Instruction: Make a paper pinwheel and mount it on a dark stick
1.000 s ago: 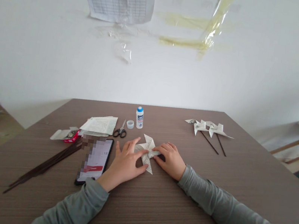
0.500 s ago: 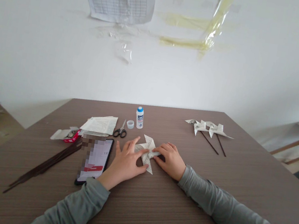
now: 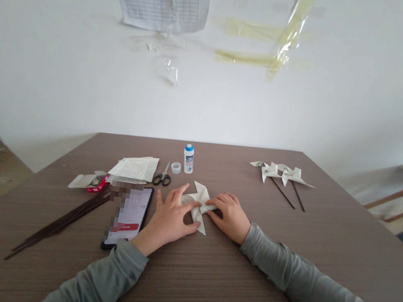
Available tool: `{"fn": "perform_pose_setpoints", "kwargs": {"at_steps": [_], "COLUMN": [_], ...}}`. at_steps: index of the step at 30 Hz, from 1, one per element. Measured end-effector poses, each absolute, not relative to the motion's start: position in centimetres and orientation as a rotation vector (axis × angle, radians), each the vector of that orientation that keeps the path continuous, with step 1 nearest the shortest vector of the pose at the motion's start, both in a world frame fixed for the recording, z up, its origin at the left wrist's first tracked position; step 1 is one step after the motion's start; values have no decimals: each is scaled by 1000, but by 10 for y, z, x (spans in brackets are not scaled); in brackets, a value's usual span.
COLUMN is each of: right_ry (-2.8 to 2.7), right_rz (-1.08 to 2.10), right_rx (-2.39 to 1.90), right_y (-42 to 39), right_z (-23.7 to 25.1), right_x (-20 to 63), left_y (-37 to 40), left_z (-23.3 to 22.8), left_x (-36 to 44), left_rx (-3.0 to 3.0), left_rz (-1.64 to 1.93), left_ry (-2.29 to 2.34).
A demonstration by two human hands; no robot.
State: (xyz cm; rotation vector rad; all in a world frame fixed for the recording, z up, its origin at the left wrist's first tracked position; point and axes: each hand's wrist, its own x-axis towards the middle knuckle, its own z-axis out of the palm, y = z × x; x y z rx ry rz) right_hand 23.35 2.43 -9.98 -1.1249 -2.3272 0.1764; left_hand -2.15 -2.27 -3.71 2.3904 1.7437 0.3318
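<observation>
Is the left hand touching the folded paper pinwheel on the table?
Touching. The head view shows the left hand with its fingers lying on the folded paper pinwheel, pressing it to the table.

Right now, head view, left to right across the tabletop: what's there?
bundle of thin sticks → red-and-white box → phone → scissors → glue bottle → folded paper pinwheel under both hands → two finished pinwheels

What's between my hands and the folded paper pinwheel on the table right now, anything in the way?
Nothing visible. The left hand and right hand both rest directly on the folded paper pinwheel. The phone lies to the left, the scissors behind it.
</observation>
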Motion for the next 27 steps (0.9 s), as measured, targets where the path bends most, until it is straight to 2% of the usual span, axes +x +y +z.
{"fn": "perform_pose_setpoints", "kwargs": {"at_steps": [7, 27], "right_ry": [-2319, -2320], "right_rz": [164, 150], "right_rx": [-1115, -1132], "right_y": [26, 23], "right_z": [-103, -100], "right_x": [233, 232], "left_y": [-23, -22], "left_z": [-41, -34], "left_x": [-23, -20], "left_rx": [2425, 2390], "left_rz": [411, 324], "left_ry": [1729, 1758]}}
